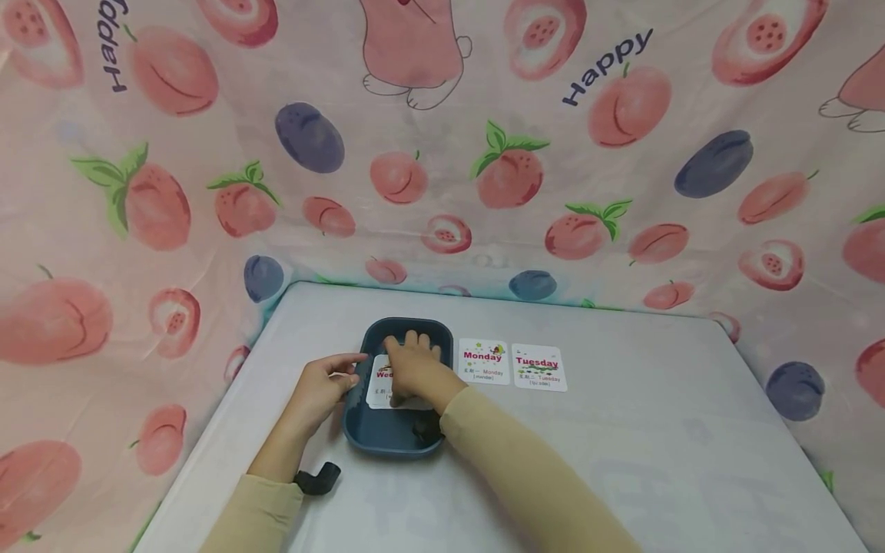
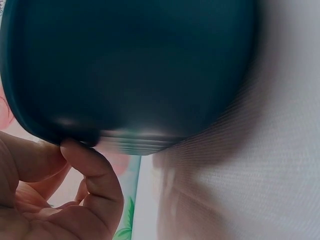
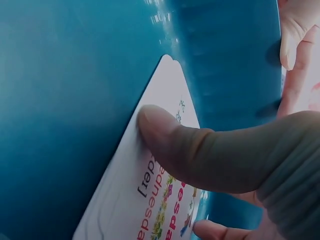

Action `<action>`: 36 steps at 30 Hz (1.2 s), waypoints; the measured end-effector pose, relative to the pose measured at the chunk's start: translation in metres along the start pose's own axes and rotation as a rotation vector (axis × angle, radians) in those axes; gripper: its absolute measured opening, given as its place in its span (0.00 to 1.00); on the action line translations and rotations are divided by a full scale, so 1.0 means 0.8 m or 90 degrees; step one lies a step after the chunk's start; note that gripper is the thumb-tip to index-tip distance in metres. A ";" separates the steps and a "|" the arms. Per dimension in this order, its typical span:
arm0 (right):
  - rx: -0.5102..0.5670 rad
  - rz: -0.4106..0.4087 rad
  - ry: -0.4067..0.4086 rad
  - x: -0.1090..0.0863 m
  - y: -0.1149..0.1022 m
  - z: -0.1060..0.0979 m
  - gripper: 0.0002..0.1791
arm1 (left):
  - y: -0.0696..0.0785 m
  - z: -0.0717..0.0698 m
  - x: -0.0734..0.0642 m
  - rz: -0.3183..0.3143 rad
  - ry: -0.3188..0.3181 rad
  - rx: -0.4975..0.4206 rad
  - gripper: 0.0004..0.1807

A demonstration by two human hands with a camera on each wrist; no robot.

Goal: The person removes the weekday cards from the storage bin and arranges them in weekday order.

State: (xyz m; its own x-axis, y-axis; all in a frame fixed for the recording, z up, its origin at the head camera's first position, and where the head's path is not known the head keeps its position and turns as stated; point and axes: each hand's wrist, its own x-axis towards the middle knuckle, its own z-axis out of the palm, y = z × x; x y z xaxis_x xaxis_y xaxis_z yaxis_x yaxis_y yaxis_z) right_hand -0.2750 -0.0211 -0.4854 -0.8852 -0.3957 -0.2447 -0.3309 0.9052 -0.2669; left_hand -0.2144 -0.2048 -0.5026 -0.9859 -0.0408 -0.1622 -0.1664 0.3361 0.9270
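A dark blue plastic tray with rounded corners lies on the table. My left hand pinches its left rim between thumb and fingers, also visible in the left wrist view. Inside the tray is a white Wednesday card, partly hidden by my right hand, which reaches over the tray's right side. In the right wrist view the right thumb presses on the lower part of the card, with fingers at its far edge. A doubled corner shows more than one card stacked there.
To the right of the tray, a Monday card and a Tuesday card lie side by side, face up, on the white table. A fruit-patterned cloth hangs behind and beside the table. Black wrist cameras sit on both wrists.
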 end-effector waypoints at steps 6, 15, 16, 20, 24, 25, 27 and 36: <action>0.004 0.007 0.027 0.001 0.001 0.002 0.56 | 0.000 0.001 0.001 0.001 -0.001 -0.003 0.22; 0.026 0.026 0.070 0.004 -0.001 0.004 0.52 | -0.002 0.001 0.003 0.005 0.001 0.009 0.22; 0.027 0.028 0.073 0.005 -0.001 0.004 0.51 | -0.001 0.001 0.003 0.005 0.001 0.010 0.23; 0.041 0.029 0.082 0.007 -0.001 0.006 0.50 | 0.000 0.002 0.002 0.005 0.003 0.010 0.22; 0.049 0.025 0.093 0.005 -0.001 0.006 0.49 | 0.001 0.002 0.001 0.003 0.005 0.008 0.22; 0.047 0.024 0.096 0.005 -0.002 0.006 0.48 | 0.001 0.002 0.000 0.002 0.005 0.007 0.22; 0.038 0.023 0.104 0.005 -0.003 0.007 0.47 | 0.001 0.002 0.000 0.001 0.006 0.005 0.22; 0.027 0.019 0.138 0.004 -0.007 0.008 0.40 | 0.001 0.002 -0.001 0.000 0.007 -0.001 0.22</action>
State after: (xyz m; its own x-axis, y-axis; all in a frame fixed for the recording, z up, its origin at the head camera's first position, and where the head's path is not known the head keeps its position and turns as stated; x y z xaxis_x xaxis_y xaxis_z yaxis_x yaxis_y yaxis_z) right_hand -0.2739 -0.0282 -0.4908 -0.9455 -0.3223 -0.0476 -0.2938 0.9067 -0.3024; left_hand -0.2138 -0.2031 -0.5022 -0.9861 -0.0514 -0.1578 -0.1658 0.3343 0.9278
